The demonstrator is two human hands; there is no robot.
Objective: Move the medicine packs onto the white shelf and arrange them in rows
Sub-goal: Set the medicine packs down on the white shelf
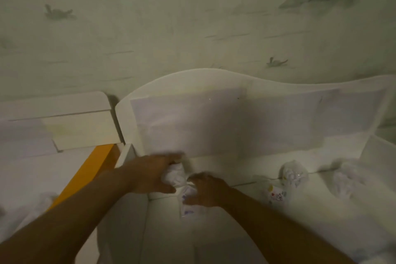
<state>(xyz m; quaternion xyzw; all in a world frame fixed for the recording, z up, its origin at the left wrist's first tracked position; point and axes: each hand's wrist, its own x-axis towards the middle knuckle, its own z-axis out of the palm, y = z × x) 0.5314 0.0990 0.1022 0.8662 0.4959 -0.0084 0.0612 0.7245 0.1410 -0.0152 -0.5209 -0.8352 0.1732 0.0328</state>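
Note:
The picture is dim and blurred. My left hand grips a crumpled white medicine pack at the left end of the white shelf. Just to its right, my right hand holds a flat white pack with blue print, fingers curled round its upper edge. More packs lie further right on the shelf: a clear crinkled one, one with coloured dots, and a pale heap.
A curved white backboard rises behind the shelf, with patterned wallpaper above. A white box-like unit stands at the left, and an orange bar slants beside it. White bedding or cloth fills the lower left.

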